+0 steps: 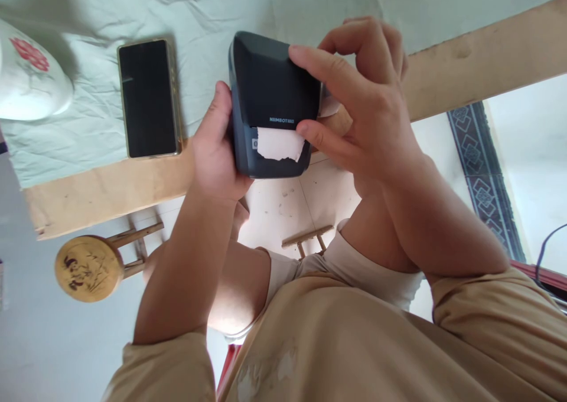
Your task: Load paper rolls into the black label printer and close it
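Note:
A dark label printer (272,83) with "NIIMBOT" on its lid is held up just past the table's front edge. A torn strip of white paper (280,144) sticks out of its front slot. My left hand (217,148) is closed around the printer's left side, thumb along the edge and the other fingers mostly hidden beneath. My right hand (367,89) is at the right side. Its index fingertip touches the lid's upper right edge, its thumb tip lies by the paper's right corner, and its other fingers curl behind. A pale object beside the printer, partly behind my right hand, is unclear.
A smartphone (148,98) lies on the pale green tablecloth (199,12), left of the printer. A white vessel with a red flower (31,65) stands at the far left. Below are the table's wooden edge (110,195) and a round wooden stool (88,268).

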Demonstrator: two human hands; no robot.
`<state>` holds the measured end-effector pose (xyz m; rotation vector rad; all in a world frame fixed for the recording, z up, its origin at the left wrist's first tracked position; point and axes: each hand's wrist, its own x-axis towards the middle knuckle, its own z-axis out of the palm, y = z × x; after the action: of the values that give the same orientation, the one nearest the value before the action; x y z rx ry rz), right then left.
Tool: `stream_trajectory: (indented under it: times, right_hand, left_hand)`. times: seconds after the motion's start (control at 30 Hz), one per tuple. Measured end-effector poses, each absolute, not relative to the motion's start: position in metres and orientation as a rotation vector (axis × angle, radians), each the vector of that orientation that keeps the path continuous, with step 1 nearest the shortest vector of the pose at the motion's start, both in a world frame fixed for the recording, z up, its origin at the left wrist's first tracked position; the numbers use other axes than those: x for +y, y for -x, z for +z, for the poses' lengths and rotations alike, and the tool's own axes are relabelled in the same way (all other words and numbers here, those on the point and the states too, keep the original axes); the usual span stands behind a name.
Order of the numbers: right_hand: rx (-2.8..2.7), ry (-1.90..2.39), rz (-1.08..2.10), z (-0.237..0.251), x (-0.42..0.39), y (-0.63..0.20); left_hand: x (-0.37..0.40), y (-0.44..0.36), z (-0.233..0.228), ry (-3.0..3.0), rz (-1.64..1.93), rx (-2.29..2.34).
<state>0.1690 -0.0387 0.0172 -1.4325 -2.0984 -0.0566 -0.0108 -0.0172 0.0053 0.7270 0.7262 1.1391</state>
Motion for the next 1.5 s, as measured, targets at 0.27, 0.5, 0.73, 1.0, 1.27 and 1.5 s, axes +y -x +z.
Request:
stream_trajectory:
  times: [0.27, 0.5, 0.73, 1.0, 1.27, 1.5]
  right_hand:
    - [-2.102, 1.352, 0.0, 0.016, -0.037, -0.169]
    - [-2.121, 1.393, 0.02, 0.019, -0.04, -0.168]
    - [-2.04, 1.325, 0.107, 0.017, -0.038, -0.17]
    - [-1.67, 1.069, 0.205, 0.017, -0.035, -0.169]
    - [-1.497, 0.945, 0.178, 0.018, -0.032, -0.164]
    - [-1.994, 1.362, -0.084, 0.024, -0.041, -0.159]
  left_hand:
    - [-0.019, 0.011, 0.005, -0.682, 1.164, 0.718]
    - [-0.016, 0.015, 0.001, -0.65, 1.177, 0.809]
    - [-0.017, 0.009, 0.01, -0.617, 1.123, 0.772]
    - [-0.019, 0.012, 0.007, -0.821, 1.116, 0.711]
    - [-0.019, 0.019, 0.0, -0.869, 1.096, 0.765]
    - [-0.018, 0.014, 0.001, -0.873, 1.104, 0.702]
